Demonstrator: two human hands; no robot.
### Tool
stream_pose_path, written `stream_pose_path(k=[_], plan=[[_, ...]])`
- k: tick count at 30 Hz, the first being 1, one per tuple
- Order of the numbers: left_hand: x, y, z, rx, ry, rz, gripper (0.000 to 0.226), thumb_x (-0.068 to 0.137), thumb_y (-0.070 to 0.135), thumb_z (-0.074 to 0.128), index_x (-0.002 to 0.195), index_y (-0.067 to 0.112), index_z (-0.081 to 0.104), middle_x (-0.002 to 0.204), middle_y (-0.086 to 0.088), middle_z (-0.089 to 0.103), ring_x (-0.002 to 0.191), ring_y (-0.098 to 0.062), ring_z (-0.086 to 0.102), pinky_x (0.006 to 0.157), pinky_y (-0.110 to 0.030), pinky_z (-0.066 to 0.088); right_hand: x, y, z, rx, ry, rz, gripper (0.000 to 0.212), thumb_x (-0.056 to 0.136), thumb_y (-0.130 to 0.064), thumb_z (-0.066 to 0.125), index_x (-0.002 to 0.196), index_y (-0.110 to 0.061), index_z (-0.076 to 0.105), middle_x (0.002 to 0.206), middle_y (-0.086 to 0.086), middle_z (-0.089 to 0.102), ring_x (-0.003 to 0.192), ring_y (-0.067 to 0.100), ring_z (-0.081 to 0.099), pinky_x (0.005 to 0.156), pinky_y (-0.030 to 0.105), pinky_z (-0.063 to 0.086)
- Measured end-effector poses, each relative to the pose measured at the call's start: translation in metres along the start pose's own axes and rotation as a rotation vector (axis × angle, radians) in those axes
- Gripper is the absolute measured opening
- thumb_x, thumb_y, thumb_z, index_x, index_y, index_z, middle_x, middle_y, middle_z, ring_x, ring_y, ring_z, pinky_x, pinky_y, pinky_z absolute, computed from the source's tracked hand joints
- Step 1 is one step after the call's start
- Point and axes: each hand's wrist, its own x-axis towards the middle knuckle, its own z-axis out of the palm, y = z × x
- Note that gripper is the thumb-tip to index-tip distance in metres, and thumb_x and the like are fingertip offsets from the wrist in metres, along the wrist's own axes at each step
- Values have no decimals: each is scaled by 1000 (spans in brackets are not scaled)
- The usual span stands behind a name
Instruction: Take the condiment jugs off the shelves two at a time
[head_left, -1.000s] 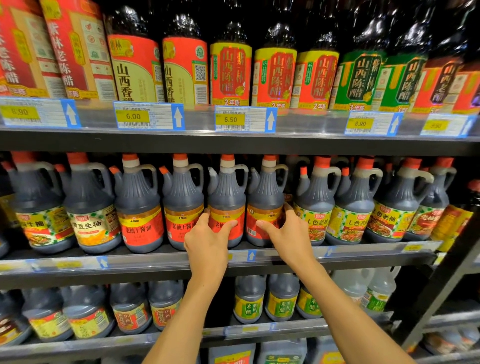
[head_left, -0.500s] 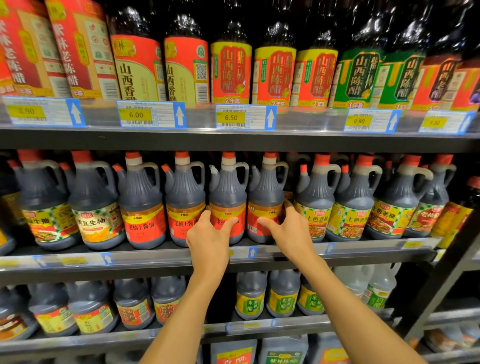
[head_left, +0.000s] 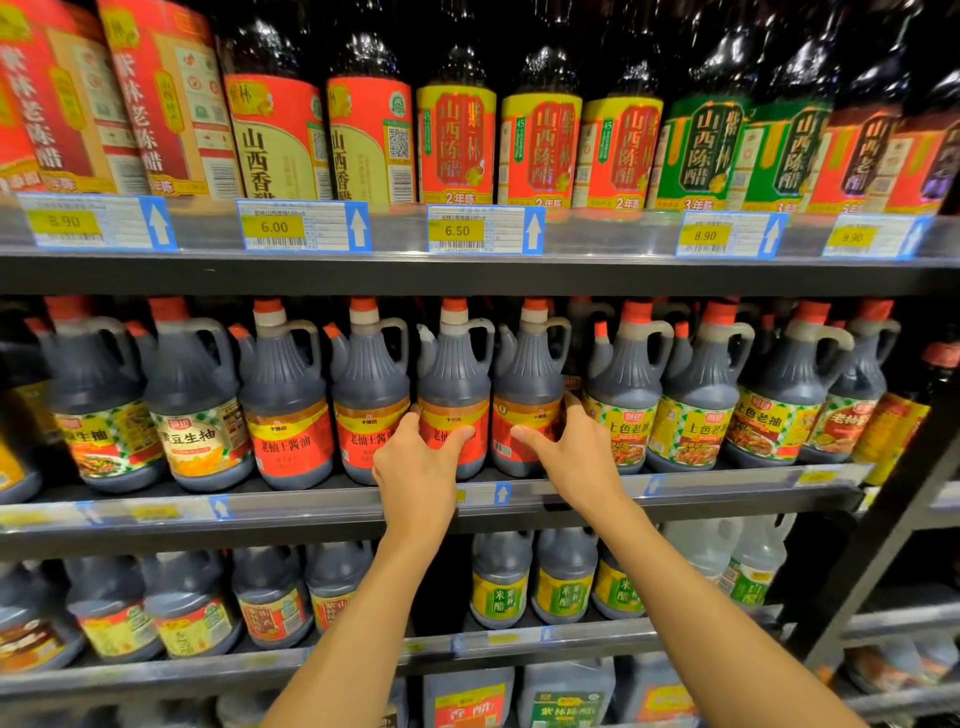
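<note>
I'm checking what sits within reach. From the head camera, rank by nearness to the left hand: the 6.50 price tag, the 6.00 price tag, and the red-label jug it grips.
1. Red-label jug, held in the left hand.
2. 6.50 price tag, above on the upper shelf.
3. 6.00 price tag, farther up-left.

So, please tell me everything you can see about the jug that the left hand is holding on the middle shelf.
The jug is dark, plastic-looking and filled with dark liquid, with a red cap, a side spout and a loop handle. Its label is orange and red. It stands upright at the front of the middle shelf, between two similar jugs. The left hand grips its lower body, thumb across the label.
</note>
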Motion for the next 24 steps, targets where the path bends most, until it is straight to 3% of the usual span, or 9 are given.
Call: stream_pose_path(k=[4,8,14,17,19,21,24], plan=[[0,3,-2,9,-14,-4,72,72,72,64,108,9,67,76,-1,68,82,-31,65,77,-51,54,-1,-2,0,-15,-5,26,60,87,-45,76,124,-4,54,84,-1,56,83,22,53,70,33,40],[-2,7,-5,35,-15,-4,61,80,58,75,107,4,66,71,-1,63,78,-32,63,75,-49,53,-3,-4,-1,-10,0,22,62,87,-46,76,127,-4,53,93,4,60,88,22,56,74,32,42],[-3,8,-7,24,-35,15,51,83,53,74,107,9,66,70,3,62,78,-28,62,74,-46,52,-7,-5,-2,-4,-10,23,58,87,-43,77,123,-4,52,104,9,64,95,25,57,74,31,40],[-4,9,-14,61,-49,41,42,87,46,73,98,6,64,68,4,57,77,-33,62,74,-45,49,-11,-7,-6,-9,-21,31,47,89,-41,76,110,-7,51,91,2,59,86,22,54,63,29,36],[-5,11,-20,64,-41,79,34,90,39,73,95,7,65,76,-2,65,82,-32,65,77,-40,49,-16,-8,-8,-23,-31,25,42,91,-40,74,102,-10,47,82,-3,52,81,21,51,57,26,32],[-6,14,-30,73,-41,100,33,91,35,73,105,6,68,95,-9,74,93,-28,68,81,-33,46,-22,-12,-10,-55,-35,2,40,93,-40,72,108,-9,50,89,0,56,88,25,55,65,30,37],[-2,11,-46,101,-102,128,42,92,39,71,119,6,68,103,-11,75,99,-28,70,85,-35,52,-29,-16,-13,-82,-20,2,54,95,-39,69,132,-5,52,123,12,64,117,32,58,89,39,47]])
